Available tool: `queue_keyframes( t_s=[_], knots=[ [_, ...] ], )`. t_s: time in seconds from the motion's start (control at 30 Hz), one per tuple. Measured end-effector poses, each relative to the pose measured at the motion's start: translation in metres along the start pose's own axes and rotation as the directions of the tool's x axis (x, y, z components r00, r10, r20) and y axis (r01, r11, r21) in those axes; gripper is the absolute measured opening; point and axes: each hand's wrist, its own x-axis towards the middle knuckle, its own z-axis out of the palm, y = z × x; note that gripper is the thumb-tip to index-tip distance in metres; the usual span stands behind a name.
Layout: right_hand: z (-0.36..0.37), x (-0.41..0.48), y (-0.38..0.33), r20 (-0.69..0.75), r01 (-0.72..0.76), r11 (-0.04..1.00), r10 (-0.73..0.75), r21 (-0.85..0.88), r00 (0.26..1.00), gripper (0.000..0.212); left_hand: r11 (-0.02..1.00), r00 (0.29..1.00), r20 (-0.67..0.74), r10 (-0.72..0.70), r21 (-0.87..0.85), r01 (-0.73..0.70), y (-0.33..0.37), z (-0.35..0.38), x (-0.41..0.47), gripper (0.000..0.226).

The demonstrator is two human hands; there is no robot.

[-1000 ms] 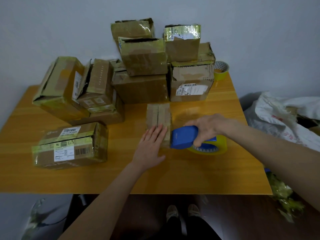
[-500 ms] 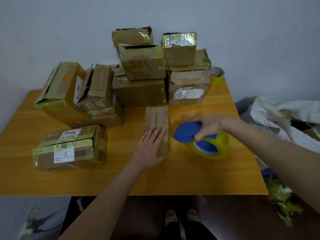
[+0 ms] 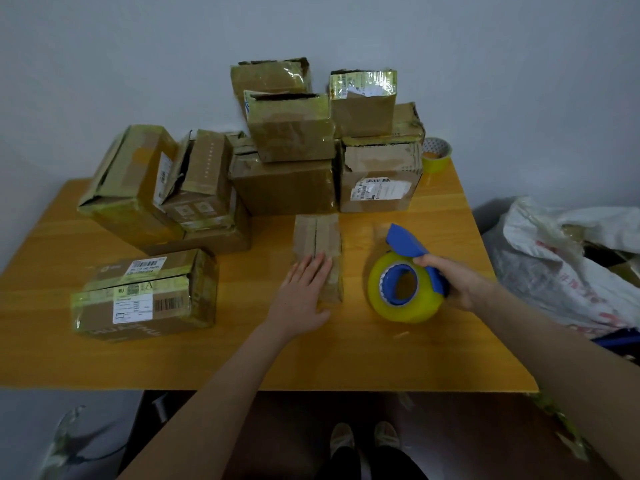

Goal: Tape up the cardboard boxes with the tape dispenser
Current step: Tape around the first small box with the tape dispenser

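Tape dispenser (image 3: pixel 408 271): head view, 1 pc. Blue plastic frame w/ curved guard tilted up and left. Carries a fat roll of glossy yellowish clear tape on a blue hub, hollow core facing camera. Loc: right-centre over tabletop (image 3: pixel 242 358), just right of small carton. Can't tell whether the roll touches the wood. Right hand (image 3: pixel 457 282): fingers curled round the blue handle at the roll's right side.

Small carton (image 3: pixel 318 237): flat, oblong, brown corrugated, flaps closed, centre seam running away from camera. Left hand (image 3: pixel 301 292): fingers straight and together, palm down, resting on carton's near end, gripping nothing.

Labelled carton (image 3: pixel 145 296): front left, lying long-side down. White barcode labels, shiny yellow-green tape bands, crumpled edges.

Stacked cartons (image 3: pixel 287 181): several, at back of tabletop against grey wall (image 3: pixel 519 81). Piled in tiers, dented, old tape, some flaps gaping.

Spare roll (image 3: pixel 437 155): yellow tape, back right corner, beside the stack.

Tabletop: orange-tan wood grain, smooth, rectangular.

Sack (image 3: pixel 571 258): white plastic, crumpled, right of tabletop.

Shoes (image 3: pixel 363 441): pale pair, below near edge.
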Motion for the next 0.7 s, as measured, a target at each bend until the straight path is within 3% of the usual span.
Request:
queue_keyframes(
  t_s=[0.1,0.2,0.27,0.3,0.37,0.4,0.47,0.57,0.7],
  knots=[
    [0.000,0.005,0.008,-0.025,-0.005,1.000,0.006,0.020,1.000,0.043,0.985,0.993,-0.112,-0.048,-0.171,0.029,0.000,-0.002,-0.005,0.081],
    [0.000,0.006,0.010,-0.127,0.064,0.985,-0.085,-0.161,0.988,0.044,0.926,0.939,-0.269,-0.214,-0.363,0.106,-0.003,-0.005,-0.015,0.068],
    [0.000,0.005,0.009,-0.151,0.086,0.938,-0.144,-0.337,0.978,0.047,0.881,0.906,-0.298,-0.302,-0.450,0.147,-0.005,-0.005,-0.021,0.060],
    [0.000,0.005,0.008,-0.155,0.106,0.861,-0.208,-0.497,0.966,0.050,0.854,0.895,-0.286,-0.342,-0.491,0.170,-0.005,-0.005,-0.024,0.058],
    [0.008,0.002,0.001,-0.156,0.128,0.587,-0.409,-0.800,0.899,0.050,0.801,0.877,-0.254,-0.409,-0.560,0.211,-0.004,-0.005,-0.026,0.054],
    [0.021,-0.004,-0.004,-0.127,0.187,0.501,-0.528,-0.845,0.840,0.047,0.782,0.869,-0.243,-0.432,-0.581,0.226,-0.002,-0.006,-0.026,0.053],
    [0.061,-0.022,-0.008,-0.019,0.377,0.483,-0.635,-0.790,0.773,0.042,0.761,0.860,-0.223,-0.460,-0.598,0.252,0.001,-0.005,-0.021,0.052],
    [0.130,-0.032,0.008,0.166,0.492,0.479,-0.573,-0.727,0.803,0.044,0.719,0.861,-0.147,-0.487,-0.627,0.300,0.010,-0.003,-0.010,0.055],
    [0.168,-0.023,0.031,0.074,0.459,0.542,-0.586,-0.704,0.807,0.046,0.601,0.842,-0.053,-0.536,-0.725,0.337,0.010,-0.001,-0.002,0.052]
  ],
)
